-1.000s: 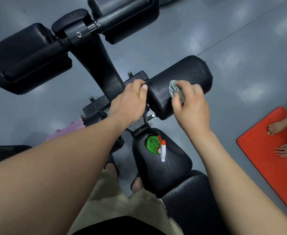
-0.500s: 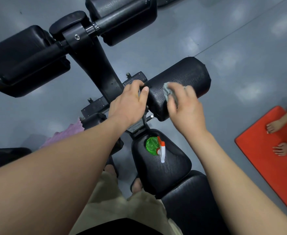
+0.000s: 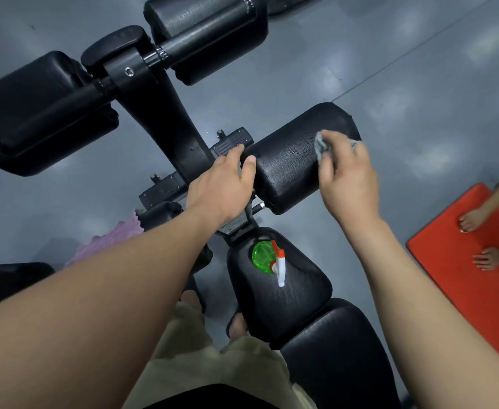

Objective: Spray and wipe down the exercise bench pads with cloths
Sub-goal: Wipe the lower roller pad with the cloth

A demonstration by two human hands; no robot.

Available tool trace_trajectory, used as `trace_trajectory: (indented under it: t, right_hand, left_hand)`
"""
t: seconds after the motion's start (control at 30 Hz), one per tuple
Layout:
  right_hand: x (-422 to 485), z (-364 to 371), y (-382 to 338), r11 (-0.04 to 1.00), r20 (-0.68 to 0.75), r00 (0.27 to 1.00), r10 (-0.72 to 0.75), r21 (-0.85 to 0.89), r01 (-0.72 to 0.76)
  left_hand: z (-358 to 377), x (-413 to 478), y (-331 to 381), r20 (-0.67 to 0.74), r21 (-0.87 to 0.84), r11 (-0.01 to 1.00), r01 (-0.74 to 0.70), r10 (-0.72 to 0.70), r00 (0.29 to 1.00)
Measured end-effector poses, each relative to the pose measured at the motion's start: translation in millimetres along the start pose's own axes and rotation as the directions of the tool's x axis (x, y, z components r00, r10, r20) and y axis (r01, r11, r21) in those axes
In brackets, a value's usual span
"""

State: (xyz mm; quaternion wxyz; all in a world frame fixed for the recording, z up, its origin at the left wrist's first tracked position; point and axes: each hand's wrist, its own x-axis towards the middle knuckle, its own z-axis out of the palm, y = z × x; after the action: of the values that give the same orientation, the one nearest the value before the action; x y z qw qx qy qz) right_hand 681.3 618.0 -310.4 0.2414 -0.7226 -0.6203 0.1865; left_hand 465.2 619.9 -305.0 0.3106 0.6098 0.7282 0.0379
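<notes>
Cloth [image 3: 320, 145] farther right along wet pad [image 3: 286, 172]

One grey cloth [image 3: 319, 146], one pink cloth [image 3: 109, 240], one spray bottle [image 3: 267, 258], one red mat [image 3: 461, 270], at least five pads [image 3: 286, 178].

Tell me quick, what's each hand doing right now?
Left hand: gripping the roller pad's inner end.
Right hand: holding a grey cloth against that pad.

the cloth [image 3: 319, 146] in the right fingers [image 3: 337, 140] is grey, the roller pad [image 3: 286, 175] under them black with a pebbled grain. below the fingers, a green spray bottle [image 3: 262, 256] with a white and orange head. a pink towel [image 3: 109, 240], a red mat [image 3: 461, 276].
</notes>
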Motion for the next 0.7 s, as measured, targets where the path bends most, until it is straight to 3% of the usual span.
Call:
trace_trajectory:
  t: [0.13,0.37,0.7]
  right_hand:
    - [-24,3,1,0.984,0.109,0.980,-0.167,-0.040,0.172]
    - [16,-5,14,0.991,-0.051,0.990,0.129,-0.015,-0.130]
    - [-7,1,31,0.981,-0.039,0.984,0.176,0.095,-0.171]
  left_hand:
    - [-1,0,-1,0.007,-0.021,1.000,0.011,-0.011,1.000]
    - [-2,-2,0,0.003,-0.061,0.998,0.020,-0.020,1.000]
    - [0,1,-1,-0.003,-0.020,1.000,0.013,-0.013,1.000]
